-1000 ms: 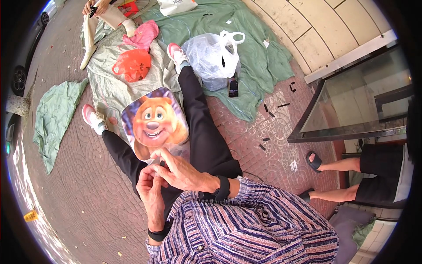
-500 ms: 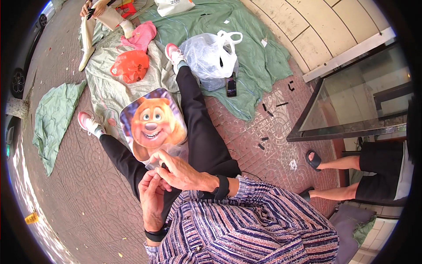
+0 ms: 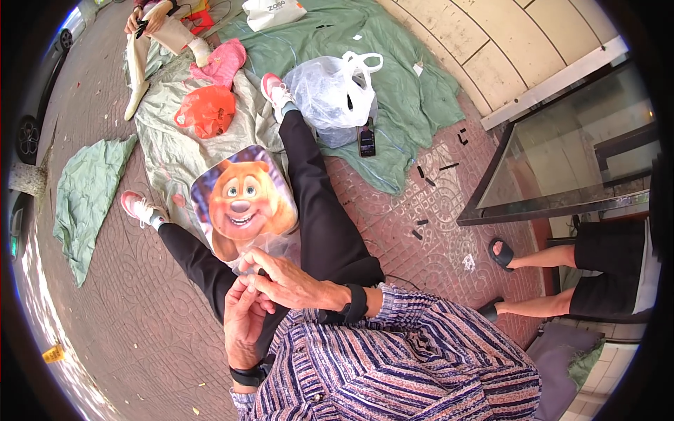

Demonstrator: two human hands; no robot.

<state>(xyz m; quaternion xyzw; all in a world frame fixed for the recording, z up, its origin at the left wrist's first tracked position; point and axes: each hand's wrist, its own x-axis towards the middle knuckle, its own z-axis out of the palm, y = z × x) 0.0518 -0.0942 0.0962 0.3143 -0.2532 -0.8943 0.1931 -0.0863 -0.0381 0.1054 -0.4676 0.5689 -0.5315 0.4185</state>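
My right hand (image 3: 298, 284) is closed, thumb and index finger pinched around a small black piece (image 3: 262, 271), which shows only in part. Just below and to the left, my left hand (image 3: 246, 316) is closed too. Its fingertips press together against the right hand's; whatever they pinch is hidden. Under both hands, a crumpled clear plastic bag (image 3: 284, 248) lies on my lap. Beyond it, between my legs, is a flat, rounded-square thing printed with an orange cartoon bear (image 3: 242, 196).
A clear plastic bag (image 3: 319, 91), phone (image 3: 366, 139) and red bag (image 3: 207, 112) lie on sheets ahead. Small black strips (image 3: 421, 172) dot the right paving. Someone in sandals (image 3: 500, 254) stands right by a glass panel (image 3: 554, 161). Another person's hands (image 3: 144, 21) hold something black, far left.
My hands stay pinched together in nearly the same place, with only small finger shifts. The whole view has tilted slightly.
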